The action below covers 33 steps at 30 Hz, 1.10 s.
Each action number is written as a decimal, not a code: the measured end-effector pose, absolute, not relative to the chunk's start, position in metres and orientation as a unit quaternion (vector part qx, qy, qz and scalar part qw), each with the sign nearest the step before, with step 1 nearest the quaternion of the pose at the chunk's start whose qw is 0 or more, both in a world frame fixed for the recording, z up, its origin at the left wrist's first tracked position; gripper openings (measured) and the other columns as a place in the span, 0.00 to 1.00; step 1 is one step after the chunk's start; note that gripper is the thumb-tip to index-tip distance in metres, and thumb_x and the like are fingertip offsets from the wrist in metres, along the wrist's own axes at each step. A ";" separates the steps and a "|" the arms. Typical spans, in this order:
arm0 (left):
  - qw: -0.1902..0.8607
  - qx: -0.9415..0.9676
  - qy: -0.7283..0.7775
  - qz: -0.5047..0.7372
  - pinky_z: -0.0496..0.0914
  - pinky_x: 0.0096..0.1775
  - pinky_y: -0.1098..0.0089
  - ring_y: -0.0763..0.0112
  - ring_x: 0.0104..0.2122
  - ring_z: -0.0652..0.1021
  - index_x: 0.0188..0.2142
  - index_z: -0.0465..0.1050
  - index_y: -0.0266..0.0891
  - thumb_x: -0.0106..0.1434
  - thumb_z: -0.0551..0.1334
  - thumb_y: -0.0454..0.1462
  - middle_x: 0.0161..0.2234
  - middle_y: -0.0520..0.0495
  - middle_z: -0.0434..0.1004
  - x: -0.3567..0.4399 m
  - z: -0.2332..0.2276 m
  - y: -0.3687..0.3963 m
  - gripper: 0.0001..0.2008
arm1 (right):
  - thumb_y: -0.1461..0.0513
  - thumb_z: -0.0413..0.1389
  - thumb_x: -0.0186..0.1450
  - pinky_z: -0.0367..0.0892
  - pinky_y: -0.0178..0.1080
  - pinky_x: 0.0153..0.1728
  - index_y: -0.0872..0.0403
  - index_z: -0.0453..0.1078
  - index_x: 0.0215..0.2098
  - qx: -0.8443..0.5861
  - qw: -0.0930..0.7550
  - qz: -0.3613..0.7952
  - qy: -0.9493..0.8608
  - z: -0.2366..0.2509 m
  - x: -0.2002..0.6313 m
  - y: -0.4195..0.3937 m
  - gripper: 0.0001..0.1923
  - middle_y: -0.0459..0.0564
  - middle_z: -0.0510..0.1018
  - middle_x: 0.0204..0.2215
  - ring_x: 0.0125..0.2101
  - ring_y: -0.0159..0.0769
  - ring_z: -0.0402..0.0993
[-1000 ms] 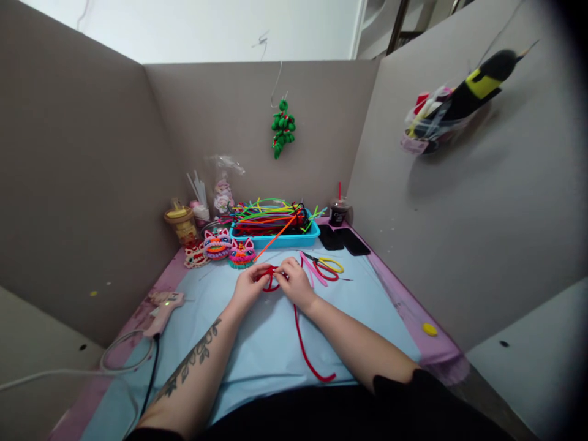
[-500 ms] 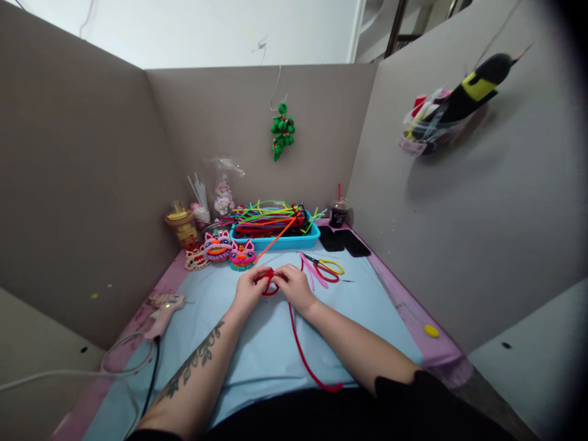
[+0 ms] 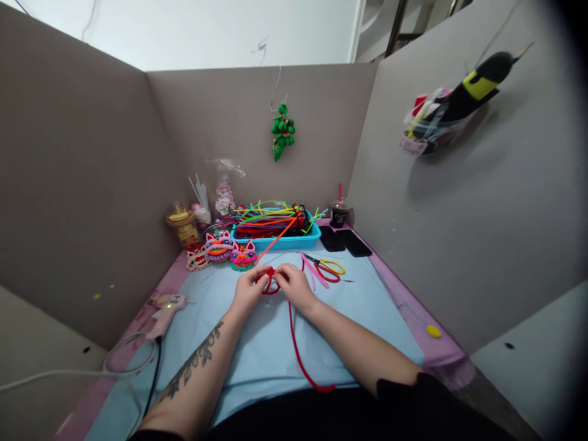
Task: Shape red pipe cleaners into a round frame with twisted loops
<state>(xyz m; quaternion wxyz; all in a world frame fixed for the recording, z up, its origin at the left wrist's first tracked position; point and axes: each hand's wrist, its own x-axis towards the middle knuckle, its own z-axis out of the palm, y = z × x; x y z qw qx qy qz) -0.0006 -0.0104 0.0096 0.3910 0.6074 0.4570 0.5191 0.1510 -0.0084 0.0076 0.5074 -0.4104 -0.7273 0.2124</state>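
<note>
— What do the fingers do?

— Both hands meet over the blue mat (image 3: 257,343). The left hand (image 3: 248,289) and the right hand (image 3: 295,285) have the fingertips closed together on a small loop of the red pipe cleaner (image 3: 294,343).

— Which way does it run?

— The loop is between the hands. The long tail goes from there toward the person, then its end curves to the right.

— How many things are near?

— One pair of scissors (image 3: 327,267), two phones (image 3: 342,241), one blue tray (image 3: 275,240) of many stems, one glue gun (image 3: 163,308).
</note>
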 end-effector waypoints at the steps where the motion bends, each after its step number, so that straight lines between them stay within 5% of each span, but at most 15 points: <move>1: 0.389 0.609 0.456 0.519 0.68 0.43 0.64 0.63 0.39 0.76 0.39 0.74 0.34 0.53 0.62 0.41 0.39 0.41 0.77 0.000 0.010 -0.011 0.16 | 0.62 0.50 0.60 0.62 0.35 0.31 0.53 0.67 0.28 -0.411 0.506 0.210 -0.729 0.008 0.151 -0.008 0.05 0.46 0.70 0.25 0.29 0.34 0.66; 18: 0.267 0.654 0.492 0.509 0.69 0.36 0.70 0.69 0.31 0.76 0.31 0.74 0.37 0.54 0.59 0.39 0.30 0.48 0.78 0.006 0.018 -0.020 0.09 | 0.62 0.49 0.62 0.61 0.35 0.31 0.53 0.65 0.28 -0.411 0.524 0.217 -0.714 0.007 0.149 -0.009 0.07 0.46 0.70 0.25 0.29 0.33 0.66; 33: 0.212 0.668 0.499 0.510 0.65 0.32 0.73 0.72 0.27 0.71 0.30 0.73 0.38 0.58 0.55 0.43 0.26 0.50 0.74 0.005 0.020 -0.022 0.12 | 0.62 0.54 0.57 0.63 0.34 0.30 0.54 0.69 0.27 -0.420 0.532 0.273 -0.682 0.014 0.145 -0.011 0.04 0.46 0.70 0.25 0.27 0.32 0.66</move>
